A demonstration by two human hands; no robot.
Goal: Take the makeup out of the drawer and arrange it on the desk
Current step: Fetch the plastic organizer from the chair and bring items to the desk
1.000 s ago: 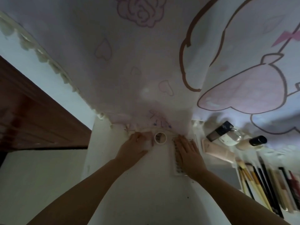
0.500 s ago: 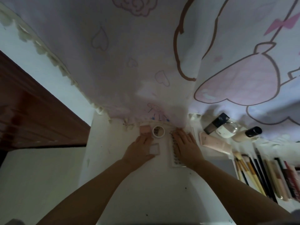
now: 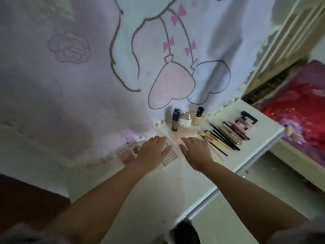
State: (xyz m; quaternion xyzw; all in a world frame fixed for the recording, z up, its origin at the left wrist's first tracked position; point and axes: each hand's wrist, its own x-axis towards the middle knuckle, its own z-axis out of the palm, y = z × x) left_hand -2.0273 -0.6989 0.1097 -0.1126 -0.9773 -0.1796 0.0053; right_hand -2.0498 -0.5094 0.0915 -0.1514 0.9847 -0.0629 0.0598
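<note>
Nearly done: makeup lined up along the surface (image 3: 158,194)

Both hands (image 3: 153,152) (image 3: 197,150) hover flat, fingers spread, gripping nothing; bottles (image 3: 184,118), brushes (image 3: 218,140) and palette (image 3: 246,120) sit arranged; only final straightening seems left.

We see two bare forearms coming up from the bottom edge, no sleeves over them as far as the wrists. Left hand (image 3: 151,153) and right hand (image 3: 196,150) are both bare: we see no rings, no watch, no bracelets, no gloves. Nails too blurred to judge. Near the lower corners we get a pale greyish blur at each side, likely sleeve or shoulder fabric, too soft to tell. Dim light and motion blur wash out finer detail on the arms. We can't make out any markings.
</note>
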